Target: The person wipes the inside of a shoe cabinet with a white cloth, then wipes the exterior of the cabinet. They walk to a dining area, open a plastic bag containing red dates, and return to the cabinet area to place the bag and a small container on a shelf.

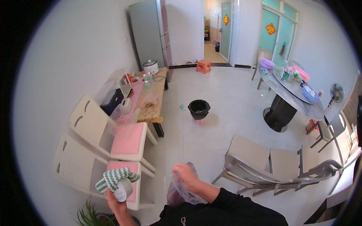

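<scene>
My left hand (116, 205) holds a round white container (123, 189) with writing on it, low on the left. A green-and-white striped cloth (116, 176) lies over the container and hangs past its side. My right hand (183, 173) is closed on the top of a translucent plastic bag (181, 190), close in front of my body. Something dark reddish shows through the bag, but what it is cannot be told. Below and behind the container stands a white chair with a pink seat pad (133, 183).
A second white chair (128, 138) adjoins a cloth-covered table (155, 104) with bottles and a rice cooker (150, 67). A black-lined bin (199, 109) stands mid-floor. Grey chairs (249, 147) and a round-topped table (316, 108) are at right. An orange stool (203, 66) stands near the doorway; a potted plant (89, 213) is lower left.
</scene>
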Tool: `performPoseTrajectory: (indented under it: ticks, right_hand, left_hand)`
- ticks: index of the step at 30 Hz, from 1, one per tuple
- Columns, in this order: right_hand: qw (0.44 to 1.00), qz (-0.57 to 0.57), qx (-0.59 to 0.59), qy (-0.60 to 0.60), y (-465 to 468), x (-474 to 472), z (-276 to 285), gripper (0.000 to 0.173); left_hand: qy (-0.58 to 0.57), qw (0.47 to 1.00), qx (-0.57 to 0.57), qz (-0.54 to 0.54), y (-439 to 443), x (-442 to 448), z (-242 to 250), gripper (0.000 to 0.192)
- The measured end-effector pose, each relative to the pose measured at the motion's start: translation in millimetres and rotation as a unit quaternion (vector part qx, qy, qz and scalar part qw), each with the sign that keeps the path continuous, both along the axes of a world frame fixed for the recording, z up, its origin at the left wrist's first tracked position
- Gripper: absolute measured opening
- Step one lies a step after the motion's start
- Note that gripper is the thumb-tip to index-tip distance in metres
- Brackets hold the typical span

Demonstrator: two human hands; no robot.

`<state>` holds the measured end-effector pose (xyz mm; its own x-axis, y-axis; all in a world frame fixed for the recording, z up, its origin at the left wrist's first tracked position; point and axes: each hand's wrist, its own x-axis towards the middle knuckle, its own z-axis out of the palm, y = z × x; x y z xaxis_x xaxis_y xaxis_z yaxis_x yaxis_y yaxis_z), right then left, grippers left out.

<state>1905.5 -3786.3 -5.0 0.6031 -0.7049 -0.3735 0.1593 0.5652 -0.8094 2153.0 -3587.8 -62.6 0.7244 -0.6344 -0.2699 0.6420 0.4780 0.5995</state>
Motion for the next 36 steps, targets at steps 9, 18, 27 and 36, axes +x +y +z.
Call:
performPoseTrajectory:
  ticks: [9,18,27,36]
  right_hand:
    - [0.964,-0.244,-0.078,0.070,-142,14,5,0.011]
    - [0.894,-0.446,-0.014,-0.041,-278,-30,-3,0.013]
    - [0.751,-0.660,-0.007,-0.022,-389,-125,-12,0.017]
    - [0.594,-0.799,-0.094,0.013,-489,-245,16,0.016]
  left_hand:
    - [-0.031,0.981,-0.001,-0.190,-251,76,31,0.033]
    - [-0.019,0.925,-0.020,-0.380,-509,13,37,0.034]
    - [-0.058,0.874,0.015,-0.482,-703,-55,40,0.029]
    - [-0.044,0.813,0.051,-0.578,-900,-177,21,0.025]
